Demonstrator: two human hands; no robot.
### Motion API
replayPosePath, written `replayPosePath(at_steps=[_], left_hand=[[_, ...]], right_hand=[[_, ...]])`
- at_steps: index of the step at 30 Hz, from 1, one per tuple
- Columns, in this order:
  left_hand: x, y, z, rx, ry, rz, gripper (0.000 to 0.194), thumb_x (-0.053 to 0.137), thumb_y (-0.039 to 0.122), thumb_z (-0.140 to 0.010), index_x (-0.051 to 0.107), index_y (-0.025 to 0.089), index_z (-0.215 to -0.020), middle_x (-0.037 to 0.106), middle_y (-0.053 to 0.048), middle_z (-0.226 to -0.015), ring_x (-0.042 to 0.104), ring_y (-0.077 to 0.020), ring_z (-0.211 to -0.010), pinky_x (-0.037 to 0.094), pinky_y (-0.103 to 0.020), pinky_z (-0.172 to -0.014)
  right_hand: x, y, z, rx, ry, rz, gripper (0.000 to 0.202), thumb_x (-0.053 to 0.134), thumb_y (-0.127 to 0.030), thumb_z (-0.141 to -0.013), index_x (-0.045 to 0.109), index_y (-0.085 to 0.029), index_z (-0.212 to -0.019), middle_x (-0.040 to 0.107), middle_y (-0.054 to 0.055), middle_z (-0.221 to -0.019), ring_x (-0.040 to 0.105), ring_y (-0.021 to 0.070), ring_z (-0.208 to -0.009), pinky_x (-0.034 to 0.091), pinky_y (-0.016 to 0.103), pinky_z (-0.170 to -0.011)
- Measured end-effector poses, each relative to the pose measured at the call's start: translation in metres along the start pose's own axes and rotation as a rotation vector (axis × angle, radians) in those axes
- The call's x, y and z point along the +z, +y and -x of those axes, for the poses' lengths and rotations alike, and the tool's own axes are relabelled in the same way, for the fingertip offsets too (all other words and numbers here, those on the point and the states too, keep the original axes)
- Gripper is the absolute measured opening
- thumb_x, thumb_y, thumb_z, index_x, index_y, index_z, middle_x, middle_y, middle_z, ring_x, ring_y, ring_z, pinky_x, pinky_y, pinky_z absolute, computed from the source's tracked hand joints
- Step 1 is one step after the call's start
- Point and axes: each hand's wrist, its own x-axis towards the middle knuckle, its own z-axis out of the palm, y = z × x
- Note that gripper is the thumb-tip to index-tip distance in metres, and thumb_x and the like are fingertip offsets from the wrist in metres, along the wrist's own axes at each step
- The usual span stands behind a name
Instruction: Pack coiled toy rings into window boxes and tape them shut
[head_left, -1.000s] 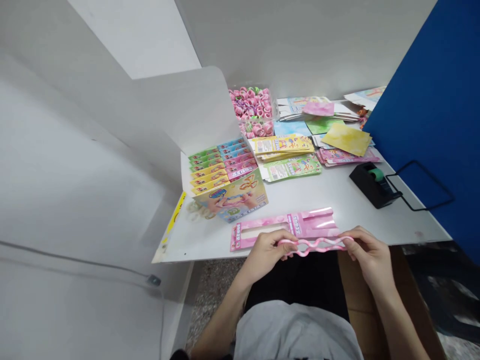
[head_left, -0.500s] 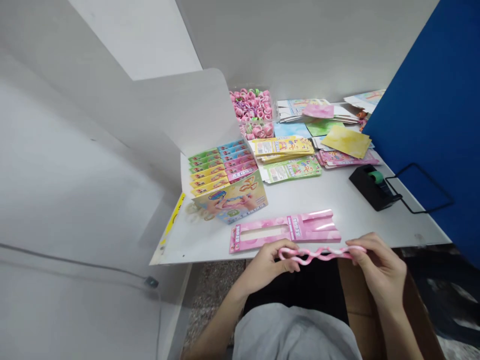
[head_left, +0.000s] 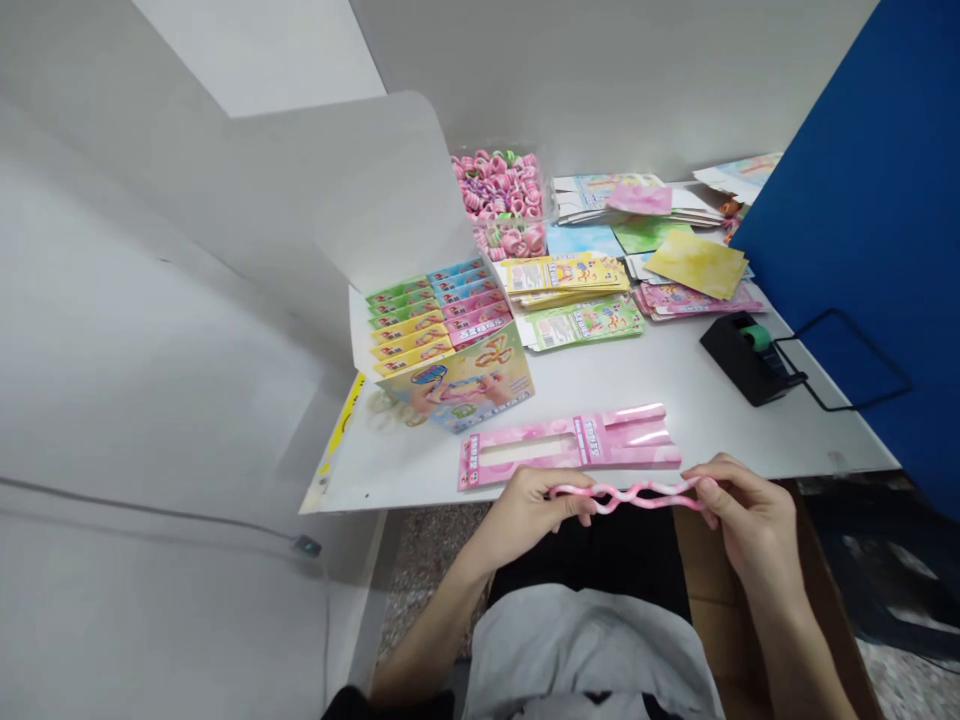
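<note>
Pink loop [head_left: 630, 494], pinched by both hands [head_left: 525, 512] [head_left: 756, 515], right end (thumb-covered) hidden

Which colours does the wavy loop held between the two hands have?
The wavy loop is pink and white along its strands; the head view shows it.

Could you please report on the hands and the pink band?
Left hand and right hand pinching opposite ends of pink band. Band wavy. Flat pink box just beyond; tape dispenser off right.

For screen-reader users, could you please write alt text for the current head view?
Left hand and right hand hold a wavy pink loop by its ends, before a white table bearing a flat pink carton and display box.
</note>
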Motion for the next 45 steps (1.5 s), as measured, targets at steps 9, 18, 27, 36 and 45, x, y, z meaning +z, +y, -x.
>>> replayPosePath(at_steps=[9,18,27,36,45], left_hand=[[0.009,-0.028,-0.007,-0.028,0.154,0.081,0.044,0.064,0.059,-0.087,0.065,0.015,-0.094,0.068,-0.002,-0.066,0.058,-0.0105,-0.052,0.040,-0.020,-0.050],[0.016,-0.031,-0.005,-0.002,0.209,-0.071,0.039,0.057,0.055,-0.093,0.066,0.018,-0.099,0.060,0.003,-0.060,0.058,-0.0119,-0.054,0.045,-0.022,-0.055],[0.010,-0.039,-0.030,0.511,0.241,-0.778,0.043,0.043,0.046,-0.104,0.059,0.019,-0.133,0.069,-0.014,-0.125,0.062,-0.0269,-0.121,0.049,-0.044,-0.106],[0.005,-0.061,-0.067,0.538,0.272,-1.322,0.084,0.071,0.059,-0.084,0.044,0.012,-0.149,0.061,-0.021,-0.136,0.058,-0.0354,-0.121,0.045,-0.049,-0.104],[0.015,-0.055,-0.058,0.541,0.271,-1.343,0.068,0.065,0.051,-0.092,0.046,0.014,-0.146,0.063,-0.017,-0.131,0.056,-0.0313,-0.111,0.044,-0.044,-0.098]], right_hand=[[-0.010,0.009,-0.016,0.179,0.039,0.138,0.022,0.080,-0.042,-0.080,0.079,-0.022,-0.088,0.061,-0.001,-0.062,0.050,0.0108,-0.048,0.041,0.026,-0.047],[-0.012,0.017,-0.019,0.194,0.124,0.185,0.026,0.082,-0.046,-0.073,0.079,-0.021,-0.079,0.062,-0.001,-0.060,0.044,0.0098,-0.045,0.035,0.026,-0.045],[-0.051,0.027,-0.054,0.208,0.263,0.306,0.030,0.081,-0.049,-0.070,0.080,-0.021,-0.083,0.061,-0.001,-0.056,0.049,0.0129,-0.052,0.040,0.028,-0.054],[-0.048,0.047,-0.073,0.197,0.292,0.337,0.033,0.077,-0.048,-0.065,0.079,-0.018,-0.076,0.059,0.000,-0.054,0.046,0.0139,-0.048,0.037,0.029,-0.048],[-0.015,0.053,-0.055,0.148,0.053,0.362,0.039,0.068,-0.054,-0.080,0.081,-0.019,-0.092,0.066,0.004,-0.079,0.056,0.0166,-0.059,0.046,0.034,-0.059]])
